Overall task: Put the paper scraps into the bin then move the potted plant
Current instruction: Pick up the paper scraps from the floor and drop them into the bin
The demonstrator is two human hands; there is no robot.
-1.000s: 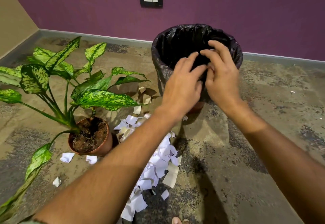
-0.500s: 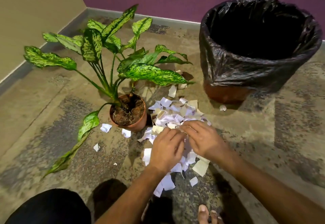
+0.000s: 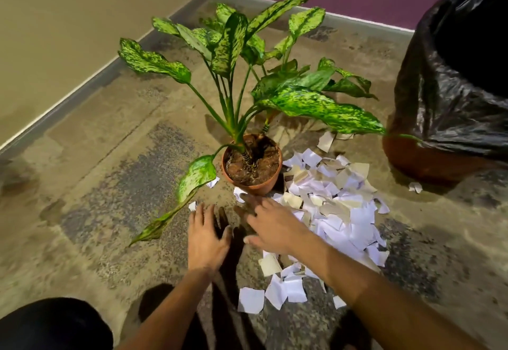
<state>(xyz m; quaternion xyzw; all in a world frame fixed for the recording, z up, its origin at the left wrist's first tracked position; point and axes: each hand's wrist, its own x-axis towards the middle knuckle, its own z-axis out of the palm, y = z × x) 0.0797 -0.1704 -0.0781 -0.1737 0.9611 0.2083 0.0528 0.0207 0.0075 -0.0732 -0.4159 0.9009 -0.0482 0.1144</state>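
Scrap-gathering is in hand. The left hand (image 3: 206, 239) and right hand (image 3: 270, 226) hover flat-fingered, holding nothing, just short of the potted plant (image 3: 251, 164). Most paper scraps (image 3: 334, 212) lie right of the right hand; 2 strays sit beyond the left fingertips. Next, scoop and carry to the bin (image 3: 450, 88), far right. A drooping leaf (image 3: 196, 175) overhangs the strays.

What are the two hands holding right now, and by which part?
Nothing. The left hand and the right hand are both open with fingers spread, low over the floor in front of the potted plant, beside the paper scraps.
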